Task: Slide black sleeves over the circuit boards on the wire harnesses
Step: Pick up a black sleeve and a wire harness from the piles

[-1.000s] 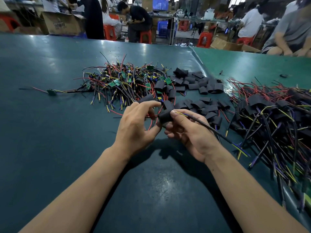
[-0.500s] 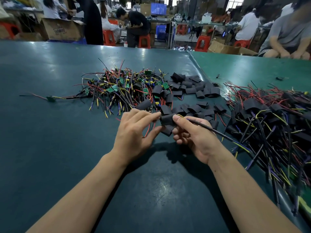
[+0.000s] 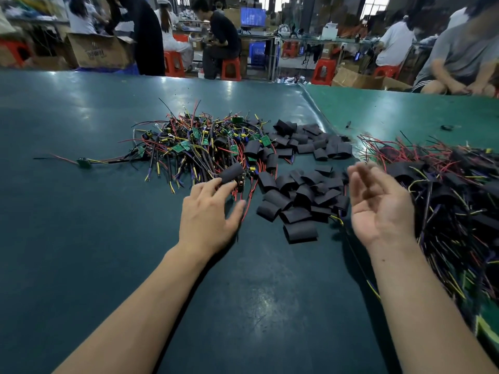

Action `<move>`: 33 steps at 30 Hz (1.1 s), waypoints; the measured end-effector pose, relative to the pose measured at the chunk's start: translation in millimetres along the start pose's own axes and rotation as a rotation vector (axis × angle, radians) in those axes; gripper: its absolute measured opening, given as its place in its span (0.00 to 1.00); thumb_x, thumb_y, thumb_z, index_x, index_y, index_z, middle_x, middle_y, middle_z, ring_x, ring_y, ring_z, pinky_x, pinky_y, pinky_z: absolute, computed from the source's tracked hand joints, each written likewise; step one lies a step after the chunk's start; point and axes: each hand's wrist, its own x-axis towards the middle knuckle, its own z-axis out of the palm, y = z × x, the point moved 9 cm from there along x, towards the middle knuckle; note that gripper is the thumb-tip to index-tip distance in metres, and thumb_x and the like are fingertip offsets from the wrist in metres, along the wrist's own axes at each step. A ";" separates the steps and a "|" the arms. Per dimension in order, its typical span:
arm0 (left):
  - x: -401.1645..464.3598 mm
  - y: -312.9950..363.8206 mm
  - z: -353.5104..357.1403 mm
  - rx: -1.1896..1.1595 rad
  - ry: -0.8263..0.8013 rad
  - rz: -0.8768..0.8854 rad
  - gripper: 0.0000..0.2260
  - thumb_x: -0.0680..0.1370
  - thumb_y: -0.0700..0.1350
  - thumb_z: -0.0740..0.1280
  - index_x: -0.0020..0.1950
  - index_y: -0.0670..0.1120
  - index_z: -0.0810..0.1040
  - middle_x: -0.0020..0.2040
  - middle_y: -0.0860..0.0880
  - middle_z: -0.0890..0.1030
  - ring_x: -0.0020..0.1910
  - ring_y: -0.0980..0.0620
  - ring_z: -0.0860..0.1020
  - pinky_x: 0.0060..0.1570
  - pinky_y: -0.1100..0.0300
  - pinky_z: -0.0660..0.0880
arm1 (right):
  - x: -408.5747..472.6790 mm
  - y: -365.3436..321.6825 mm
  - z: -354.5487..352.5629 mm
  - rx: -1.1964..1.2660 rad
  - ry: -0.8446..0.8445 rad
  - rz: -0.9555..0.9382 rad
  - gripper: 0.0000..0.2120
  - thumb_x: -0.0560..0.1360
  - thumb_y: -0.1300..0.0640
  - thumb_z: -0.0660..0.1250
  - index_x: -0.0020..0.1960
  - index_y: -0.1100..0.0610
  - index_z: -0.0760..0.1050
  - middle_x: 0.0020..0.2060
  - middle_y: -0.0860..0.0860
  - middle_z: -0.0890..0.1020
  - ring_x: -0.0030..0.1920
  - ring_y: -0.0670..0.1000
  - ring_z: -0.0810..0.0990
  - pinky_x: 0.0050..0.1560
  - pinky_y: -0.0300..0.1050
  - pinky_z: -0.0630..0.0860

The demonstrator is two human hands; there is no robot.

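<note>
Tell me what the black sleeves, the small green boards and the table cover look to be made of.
Black sleeves: likely soft plastic or rubber tubing, matte; the loose ones lie squashed flat.
Green circuit boards: rigid laminate by their flat, square-cut edges; material unconfirmed.
Table cover: probably smooth vinyl or rubber sheet, semi-gloss; it mirrors the ceiling lights.

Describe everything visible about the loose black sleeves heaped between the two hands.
The loose black sleeves are short, flattened tube pieces, matte and looking like soft plastic or heat-shrink, their ends open. They lie jumbled and overlapping on the green table, between the left hand and the open right hand; neither hand touches them. A few wire ends poke out at the heap's edges.
</note>
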 end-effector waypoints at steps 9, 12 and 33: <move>1.0 -11.3 -6.9 -0.210 0.089 -0.093 0.11 0.78 0.37 0.65 0.58 0.43 0.82 0.55 0.45 0.81 0.55 0.44 0.77 0.59 0.56 0.69 | -26.1 33.6 29.8 -0.666 -0.225 -0.231 0.08 0.78 0.69 0.63 0.50 0.59 0.78 0.34 0.53 0.81 0.29 0.49 0.78 0.24 0.41 0.76; -1.2 -12.8 -22.6 -0.358 0.220 -0.133 0.07 0.78 0.39 0.68 0.55 0.42 0.83 0.50 0.46 0.83 0.48 0.47 0.81 0.55 0.52 0.76 | -32.0 41.5 34.5 -0.818 -0.294 -0.297 0.09 0.77 0.69 0.64 0.49 0.56 0.78 0.33 0.50 0.81 0.29 0.47 0.78 0.24 0.41 0.76; -5.1 -45.2 -33.0 -0.582 0.382 -0.390 0.02 0.81 0.43 0.63 0.50 0.48 0.76 0.49 0.47 0.80 0.41 0.51 0.76 0.45 0.59 0.74 | -27.9 52.6 36.5 -1.014 -0.320 -0.433 0.12 0.75 0.62 0.65 0.42 0.45 0.79 0.33 0.45 0.83 0.31 0.48 0.79 0.29 0.51 0.78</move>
